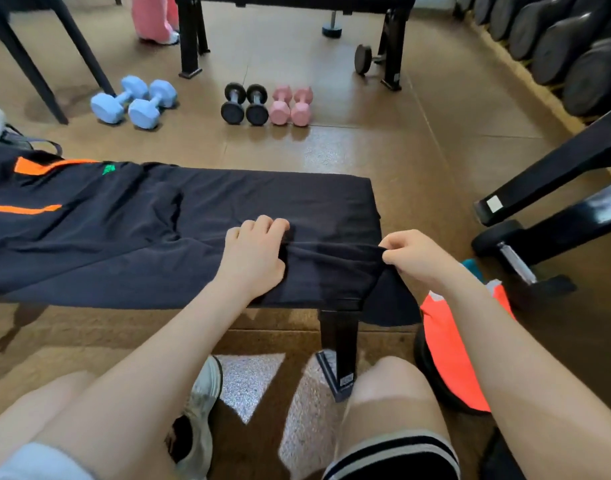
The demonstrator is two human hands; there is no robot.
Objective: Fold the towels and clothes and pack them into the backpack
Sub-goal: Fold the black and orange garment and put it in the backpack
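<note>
A dark navy garment [131,237] with orange stripes and a small green logo lies spread along a low black bench [338,317]. My left hand [254,252] grips a bunch of its cloth near the bench's right end. My right hand [413,254] pinches the garment's right edge just past the bench corner, and the fabric is stretched between the two hands. Part of the garment hangs down over the bench's right end. An orange item with a black rim [453,351], maybe the backpack, sits on the floor under my right forearm. A grey strap [27,142] shows at the far left.
Blue dumbbells [134,102], black dumbbells [245,103] and pink dumbbells [292,105] lie on the brown floor beyond the bench. A rack of dark dumbbells [567,46] runs along the right. Black equipment legs [553,202] stand at right. My knees and a white shoe [202,410] are below.
</note>
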